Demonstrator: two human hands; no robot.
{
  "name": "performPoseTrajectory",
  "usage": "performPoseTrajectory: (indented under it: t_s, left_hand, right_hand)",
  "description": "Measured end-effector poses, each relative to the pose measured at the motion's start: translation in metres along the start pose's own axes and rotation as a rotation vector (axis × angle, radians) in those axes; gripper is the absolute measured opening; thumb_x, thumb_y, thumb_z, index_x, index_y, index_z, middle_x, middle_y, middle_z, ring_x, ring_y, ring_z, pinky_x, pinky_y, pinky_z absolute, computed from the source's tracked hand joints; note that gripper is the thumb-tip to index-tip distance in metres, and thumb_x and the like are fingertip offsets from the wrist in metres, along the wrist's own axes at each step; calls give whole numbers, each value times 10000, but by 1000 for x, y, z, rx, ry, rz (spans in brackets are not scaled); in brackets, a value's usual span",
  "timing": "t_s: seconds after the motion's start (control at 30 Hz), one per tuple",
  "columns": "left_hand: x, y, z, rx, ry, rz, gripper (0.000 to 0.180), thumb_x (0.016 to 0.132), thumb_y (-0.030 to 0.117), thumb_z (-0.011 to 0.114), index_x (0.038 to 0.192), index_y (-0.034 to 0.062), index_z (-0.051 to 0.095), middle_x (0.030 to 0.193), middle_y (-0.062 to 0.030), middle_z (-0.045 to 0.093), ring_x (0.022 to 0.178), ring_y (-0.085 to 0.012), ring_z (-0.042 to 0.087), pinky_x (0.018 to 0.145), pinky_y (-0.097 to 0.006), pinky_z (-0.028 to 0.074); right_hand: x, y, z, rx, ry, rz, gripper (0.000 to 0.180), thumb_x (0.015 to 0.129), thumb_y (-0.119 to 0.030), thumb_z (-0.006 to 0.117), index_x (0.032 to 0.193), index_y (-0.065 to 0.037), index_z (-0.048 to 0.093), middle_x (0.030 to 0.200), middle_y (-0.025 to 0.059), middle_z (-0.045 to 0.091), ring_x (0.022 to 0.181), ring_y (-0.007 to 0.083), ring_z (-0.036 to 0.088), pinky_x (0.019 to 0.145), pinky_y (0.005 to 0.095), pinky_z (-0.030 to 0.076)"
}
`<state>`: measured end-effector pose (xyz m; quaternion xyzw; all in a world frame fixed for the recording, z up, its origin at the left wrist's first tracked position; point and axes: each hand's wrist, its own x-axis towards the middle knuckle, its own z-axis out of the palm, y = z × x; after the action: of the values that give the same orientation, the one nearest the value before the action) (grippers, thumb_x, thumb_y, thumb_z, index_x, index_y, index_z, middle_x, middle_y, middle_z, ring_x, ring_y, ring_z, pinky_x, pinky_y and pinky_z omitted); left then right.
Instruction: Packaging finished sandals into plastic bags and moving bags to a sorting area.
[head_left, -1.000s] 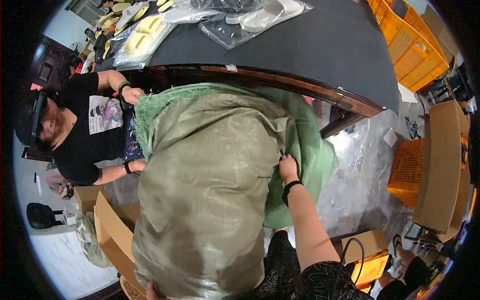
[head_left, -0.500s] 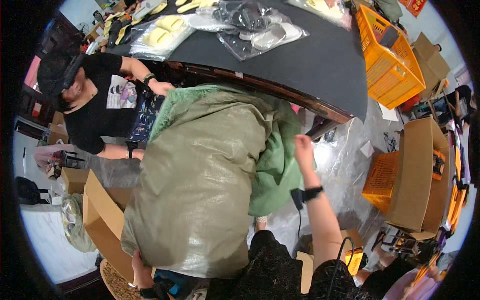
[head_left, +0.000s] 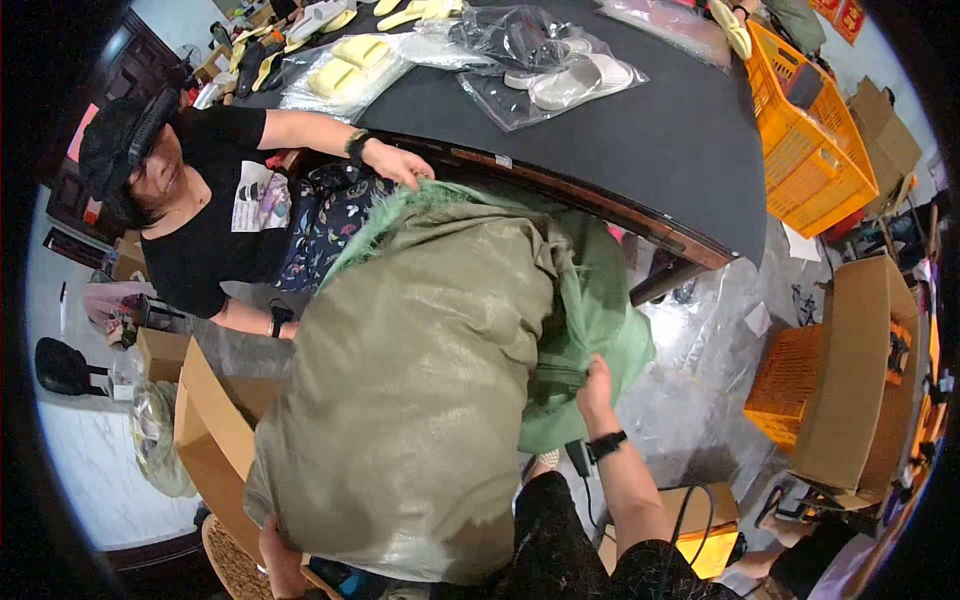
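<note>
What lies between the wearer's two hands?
In the head view, the olive sack spans most of the stretch from the left hand, then green sacking up to the right hand.

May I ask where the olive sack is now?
In the head view, the olive sack is central, beside the dark table, its lower-left corner at the wearer's left hand.

head-worn fisheye, close above, facing down at sack (head_left: 410, 400)

Olive sack (head_left: 410, 390) (bulky) blocks middle; gap rightward to lower crate (head_left: 782, 375).
</note>
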<state>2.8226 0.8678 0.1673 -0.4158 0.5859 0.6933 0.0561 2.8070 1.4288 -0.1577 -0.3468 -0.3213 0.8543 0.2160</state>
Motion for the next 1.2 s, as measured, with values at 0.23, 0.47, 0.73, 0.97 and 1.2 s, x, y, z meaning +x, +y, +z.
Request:
performPoseTrajectory:
  t_s: [0.23,0.47,0.73,0.97,1.2]
  left_hand:
    - [-27,86,95,26,-288,104,356,922,198,455,1208,-3,520,1140,-117,609,1004,-256,603,867,-385,485]
    - [-125,145,218,215,-436,203,355,871,219,569,1151,1,561,1091,-87,629,954,-201,620,797,-336,504]
    - [-321,177,395,478,-801,638,687,769,374,698,1253,-29,424,1149,-86,561,959,-144,569,788,-274,456]
    - [-292,144,567,-17,-1180,618,456,817,231,687,1102,-75,505,976,-149,612,844,-199,578,737,-332,474]
    - [-175,100,649,-10,-858,581,482,843,223,667,1141,-108,483,1047,-149,591,905,-216,575,764,-336,472]
  right_hand:
    - [-128,-180,4,-88,-74,-170,102,840,-73,418,822,-41,513,834,30,537,770,153,517,736,296,435]
    - [-154,-229,-25,110,38,-63,154,871,-197,498,878,-50,543,862,42,556,814,171,536,781,347,441]
    - [-143,-251,-33,-352,96,-96,256,831,-134,655,1042,-18,568,983,45,596,875,119,537,714,270,440]
    - [-166,-238,-49,101,30,102,388,867,-197,620,1193,-13,516,1099,80,579,989,187,541,799,318,469]
    - [-332,-302,-38,-504,-57,-237,729,748,-190,725,1369,-28,380,1319,152,472,1223,247,440,904,383,441]
